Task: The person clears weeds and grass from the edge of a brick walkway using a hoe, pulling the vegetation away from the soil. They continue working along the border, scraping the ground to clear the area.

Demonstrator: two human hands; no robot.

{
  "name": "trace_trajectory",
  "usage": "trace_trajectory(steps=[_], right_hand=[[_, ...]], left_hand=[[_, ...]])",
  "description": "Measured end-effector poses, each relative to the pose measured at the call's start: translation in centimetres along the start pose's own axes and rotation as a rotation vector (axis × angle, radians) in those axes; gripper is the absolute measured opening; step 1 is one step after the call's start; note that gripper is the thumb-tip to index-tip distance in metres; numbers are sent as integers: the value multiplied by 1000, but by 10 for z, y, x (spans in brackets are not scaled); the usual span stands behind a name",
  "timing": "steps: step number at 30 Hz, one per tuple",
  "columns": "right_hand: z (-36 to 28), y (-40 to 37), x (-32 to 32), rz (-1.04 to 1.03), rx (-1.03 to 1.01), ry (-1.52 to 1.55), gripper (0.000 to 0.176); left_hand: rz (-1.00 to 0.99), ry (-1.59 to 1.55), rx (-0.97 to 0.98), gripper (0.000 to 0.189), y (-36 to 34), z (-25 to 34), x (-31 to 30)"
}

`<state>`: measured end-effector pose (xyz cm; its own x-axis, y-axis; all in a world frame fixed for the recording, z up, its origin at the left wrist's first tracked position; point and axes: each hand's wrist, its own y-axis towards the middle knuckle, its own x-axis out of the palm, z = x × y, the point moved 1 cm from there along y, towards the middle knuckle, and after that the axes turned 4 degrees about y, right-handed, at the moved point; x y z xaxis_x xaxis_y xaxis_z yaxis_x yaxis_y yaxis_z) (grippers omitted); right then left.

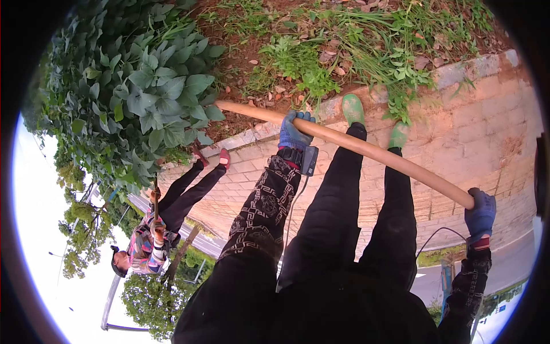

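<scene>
A long wooden pole [372,150] runs slantwise across the view, its far end hidden among the leaves of a dense green bush [154,86]. My left hand [295,133], in a blue work glove, is wrapped round the pole near its upper part. At the pole's near end, my right hand [480,213], also gloved in blue, grips it close to the tip. Below the pole are my legs in black trousers, with green shoes [353,110] at the kerb.
Another person [150,243] in a patterned top stands at the left, both hands on a handle. A stone kerb [470,70] divides brick paving [452,126] from soil with weeds [298,63]. Trees and a road lie beyond.
</scene>
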<state>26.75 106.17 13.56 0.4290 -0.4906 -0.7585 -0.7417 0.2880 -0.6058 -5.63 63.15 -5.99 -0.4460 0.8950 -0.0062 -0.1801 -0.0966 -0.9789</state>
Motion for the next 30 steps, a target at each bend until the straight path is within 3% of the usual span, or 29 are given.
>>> trace_trajectory(steps=[1,2,5,7,8,9,10,12,15,18,19,22,25,30], right_hand=[[-19,10,7,-6,-32,12,22],[-34,16,12,-16,-64,24,23],[-45,19,13,-43,-85,21,23],[-35,13,3,-51,-60,-33,23],[-14,1,-4,-84,-24,-61,22],[6,-14,-17,-16,-11,-91,23],[35,-32,-27,-95,40,-161,24],[94,-74,-45,-63,85,-199,17],[167,-126,-87,-54,150,-297,15],[177,-133,-122,59,120,-364,20],[179,-131,-124,60,120,-370,20],[166,-103,-108,10,161,-319,22],[109,-51,-66,49,36,-260,23],[-9,33,-5,13,-90,-142,23]], left_hand=[[-137,54,108,14,5,23,-8],[113,86,131,14,1,40,1],[260,213,147,16,13,53,0],[97,133,40,19,39,26,-11],[161,133,-45,20,23,4,13],[85,2,28,20,20,-31,16],[-10,-49,21,20,1,-62,28],[-263,-187,-94,16,-26,-127,39],[-193,-208,-308,16,-76,-180,67],[-217,-255,-360,16,-88,-198,77],[-322,-278,-341,15,-84,-196,76],[-340,-278,-268,14,-69,-168,67],[-306,-275,-153,14,-30,-123,40],[-79,-73,143,16,15,2,-1]])
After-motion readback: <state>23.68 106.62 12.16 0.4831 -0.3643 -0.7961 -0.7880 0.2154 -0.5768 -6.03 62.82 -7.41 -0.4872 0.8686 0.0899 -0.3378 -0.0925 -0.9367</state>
